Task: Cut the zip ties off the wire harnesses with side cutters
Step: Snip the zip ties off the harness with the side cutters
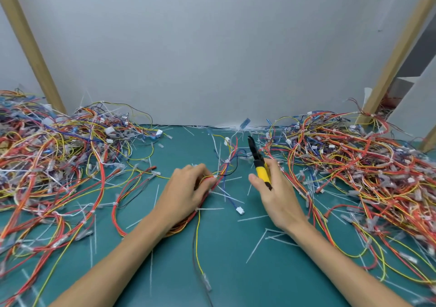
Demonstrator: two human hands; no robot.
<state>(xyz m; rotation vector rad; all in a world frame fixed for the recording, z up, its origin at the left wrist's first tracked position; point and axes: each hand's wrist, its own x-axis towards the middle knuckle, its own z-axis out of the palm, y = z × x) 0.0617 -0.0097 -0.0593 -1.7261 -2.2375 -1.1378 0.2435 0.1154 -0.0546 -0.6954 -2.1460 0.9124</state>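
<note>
My left hand (188, 188) lies palm down on the green mat (236, 271). Its fingers are curled and drawn together, pinching a wire harness (232, 150) of thin red, yellow, blue and black leads at a white tie near the fingertips. The harness' long axis runs from under my palm away and slightly right toward the pale back wall (212, 47), with a white zip tie (227, 160) cinched round it just beyond my fingers. My right hand (276, 188) grips the side cutters (259, 163), fingers wrapped round the smooth yellow handles and thumb lying straight along the near side. The tool's black metal head points away from me, leaning slightly left, its tip just right of the harness and apart from it. The blades appear closed, though at this angle I cannot tell for certain. A small white plastic connector (240, 210) on a blue lead rests between my hands. Stiff, translucent white tie offcuts (256, 247) lie scattered flat on the mat. Tangled heaps of harnesses sit to the left (59, 153) and right (354, 160).
</note>
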